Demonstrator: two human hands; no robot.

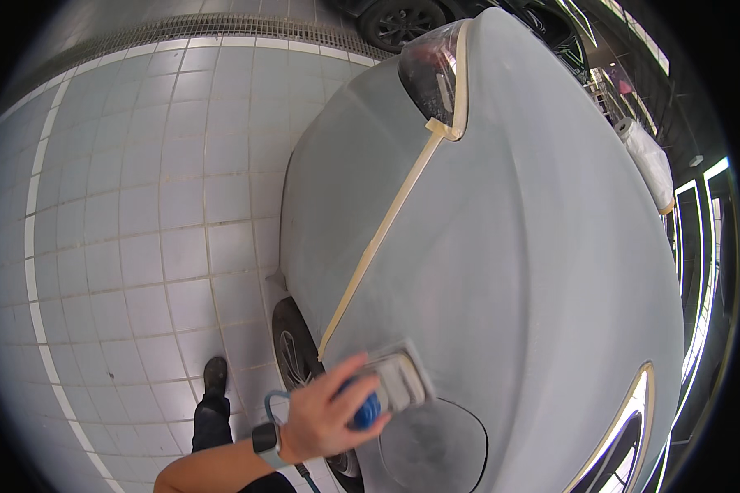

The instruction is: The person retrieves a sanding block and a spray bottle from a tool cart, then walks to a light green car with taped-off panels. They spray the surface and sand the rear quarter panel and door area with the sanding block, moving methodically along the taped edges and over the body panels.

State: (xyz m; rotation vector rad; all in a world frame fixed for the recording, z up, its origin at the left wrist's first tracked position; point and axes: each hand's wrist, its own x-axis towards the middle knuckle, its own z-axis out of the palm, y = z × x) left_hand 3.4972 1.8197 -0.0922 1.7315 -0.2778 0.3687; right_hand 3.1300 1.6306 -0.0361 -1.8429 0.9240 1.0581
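My left hand (325,415), with a watch (266,444) on its wrist, is closed around the blue body of a sander (399,378). The sander's flat rectangular grey pad lies against the matt grey car panel (469,271), just above the round fuel flap (432,448). Motion blurs the hand and tool a little. A blue hose (275,398) loops out beside the wrist. Cream masking tape (382,234) runs along a panel seam from the pad's left up to the tail light (430,78), which is taped along its edge. My right hand is out of view.
Below the panel edge is a car wheel (294,345). My booted foot (215,376) stands on the tiled floor (140,246). A roll of clear film (648,160) rests at the car's far side. Another dark car's wheel (403,23) and a floor grating (189,26) lie beyond.
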